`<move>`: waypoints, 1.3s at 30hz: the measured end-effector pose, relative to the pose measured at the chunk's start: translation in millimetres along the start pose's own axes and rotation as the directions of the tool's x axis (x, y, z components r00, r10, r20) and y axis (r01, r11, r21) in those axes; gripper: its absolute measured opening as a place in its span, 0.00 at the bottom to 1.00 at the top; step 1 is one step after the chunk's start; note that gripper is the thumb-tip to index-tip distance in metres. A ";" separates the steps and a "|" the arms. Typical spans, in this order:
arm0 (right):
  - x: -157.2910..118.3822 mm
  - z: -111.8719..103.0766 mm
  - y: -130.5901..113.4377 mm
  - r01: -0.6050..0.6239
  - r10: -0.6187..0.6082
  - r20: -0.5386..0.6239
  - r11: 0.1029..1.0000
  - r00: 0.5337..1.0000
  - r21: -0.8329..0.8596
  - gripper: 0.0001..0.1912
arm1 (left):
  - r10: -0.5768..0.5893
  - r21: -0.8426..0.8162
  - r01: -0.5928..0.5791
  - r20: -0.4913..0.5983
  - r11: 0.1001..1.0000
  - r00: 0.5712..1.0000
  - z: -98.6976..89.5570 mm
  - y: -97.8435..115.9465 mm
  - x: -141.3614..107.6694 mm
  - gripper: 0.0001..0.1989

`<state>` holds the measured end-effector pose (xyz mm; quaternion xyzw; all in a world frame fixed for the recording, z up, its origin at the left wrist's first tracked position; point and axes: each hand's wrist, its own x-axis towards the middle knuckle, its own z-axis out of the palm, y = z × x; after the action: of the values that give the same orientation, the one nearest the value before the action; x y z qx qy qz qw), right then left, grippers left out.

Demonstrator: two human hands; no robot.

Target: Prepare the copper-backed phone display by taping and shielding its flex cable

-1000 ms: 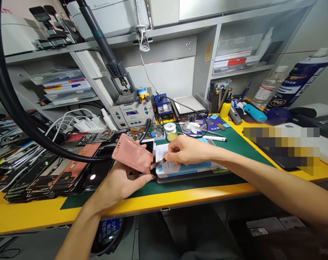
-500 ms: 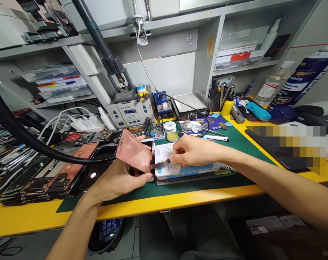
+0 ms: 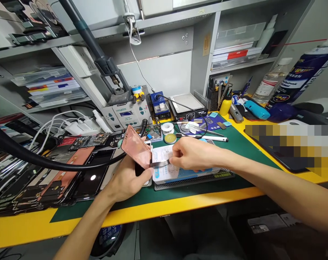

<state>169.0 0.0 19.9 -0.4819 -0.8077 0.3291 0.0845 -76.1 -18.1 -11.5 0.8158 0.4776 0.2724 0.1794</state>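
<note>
My left hand (image 3: pixel 131 178) is closed round a pink smartphone (image 3: pixel 136 146), which it holds up tilted, with the pink side toward me. In my right hand (image 3: pixel 189 153) a thin, flat metal pry blade (image 3: pixel 160 164) is pinched between thumb and fingers. The blade's far end meets the phone's lower right edge; whether it sits inside the seam I cannot tell. Under my right hand lies a white and blue box (image 3: pixel 164 177) on a dark perforated plate (image 3: pixel 185 183). The fingers behind the phone are mostly hidden.
Stacked phone parts (image 3: pixel 20 195) fill the left side, with a thick black hose (image 3: pixel 79 167) arching over them. A solder spool (image 3: pixel 167 128) and a round yellowish tin (image 3: pixel 170 138) stand behind the box. A dark phone (image 3: pixel 275 151) lies at right on the green mat (image 3: pixel 250 155).
The pink phone has turned and looks narrower, its top shifted slightly right. My left hand has turned with it. The blade stays at the phone's edge. The whole view has shifted slightly.
</note>
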 end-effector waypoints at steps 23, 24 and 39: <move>-2.6 -29.5 14.6 -0.058 0.040 0.132 0.989 0.990 0.136 0.12 | -0.004 0.018 0.007 -0.124 1.000 0.992 22.6 14.0 -2.3 0.11; -2.5 -28.4 13.8 -0.055 0.031 0.152 0.985 0.988 0.161 0.12 | -0.006 0.021 0.009 -0.124 1.000 0.992 22.7 14.2 -2.7 0.12; -0.4 -24.8 18.0 -0.036 -0.014 0.186 0.964 0.982 0.262 0.09 | -0.029 0.057 0.035 -0.106 0.998 0.994 25.9 13.6 -3.5 0.17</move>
<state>193.4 16.6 27.9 -0.4378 -0.7583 0.4780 0.0703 -52.3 -28.5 -25.4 0.7973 0.5074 0.2979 0.1344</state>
